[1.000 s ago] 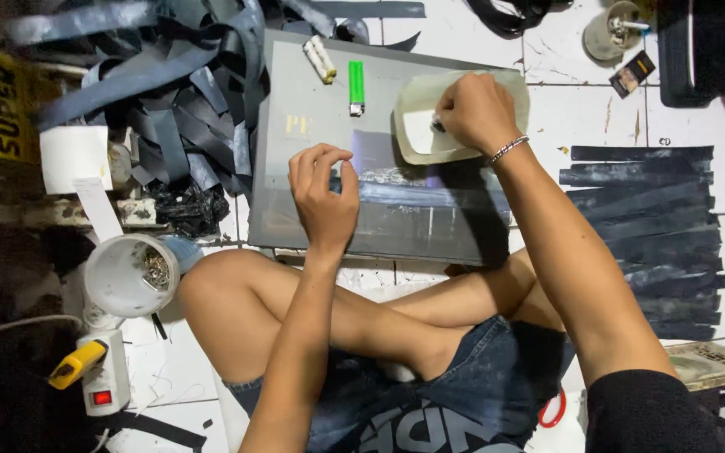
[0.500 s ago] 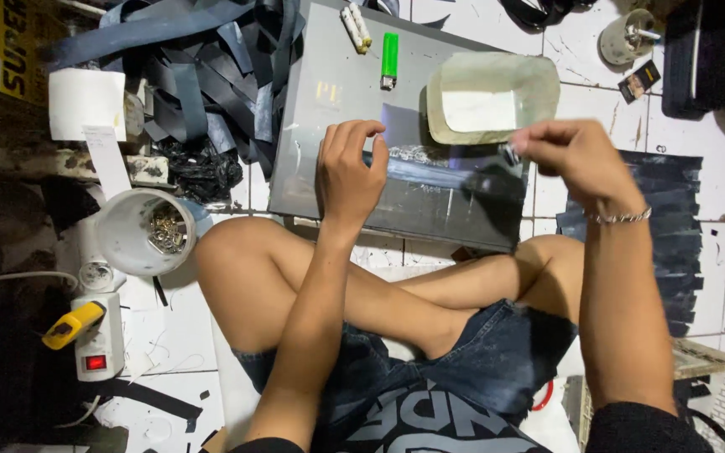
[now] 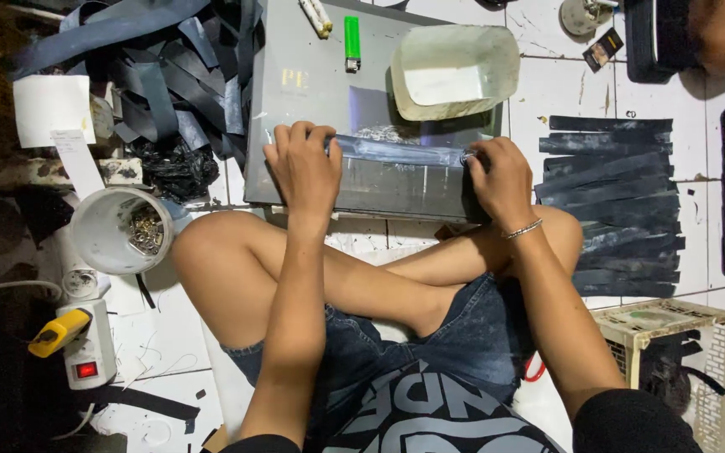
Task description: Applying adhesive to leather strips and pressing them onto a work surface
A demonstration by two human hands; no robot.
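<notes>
**Both hands on a dark strip across the grey board**

The person sits cross-legged on a white tiled floor point(image 3: 169, 335), with a grey board point(image 3: 295, 109) lying flat just beyond the knees. A dark grey strip point(image 3: 396, 152) runs left to right across the board's middle.

Left hand point(image 3: 302, 172): palm down on the strip's left end, fingers curled over it and pressing it to the board. Closed on the strip.

Right hand point(image 3: 497, 178): at the strip's right end, near the board's right edge, fingers bent and pinched there. A small shiny bit shows at the fingertips; what it is cannot be told. A thin bracelet point(image 3: 524, 228) sits on the wrist.

On the far part of the board: a pale shallow tray point(image 3: 455, 69) with a white patch inside, a green lighter point(image 3: 352, 40) to its left, and a whitish stick-like pair point(image 3: 315, 17) further left at the far edge.

To the right of the board, a row of cut dark strips point(image 3: 614, 201) lies side by side on the tiles. To the left, a loose heap of dark offcuts point(image 3: 169, 75). Nearer on the left, a white cup point(image 3: 115, 231) holding small metal pieces lies tipped on its side, and nearer still a white power strip point(image 3: 86, 356) with a red switch and a yellow plug. At near right stands a pale slatted crate point(image 3: 673, 331).
</notes>
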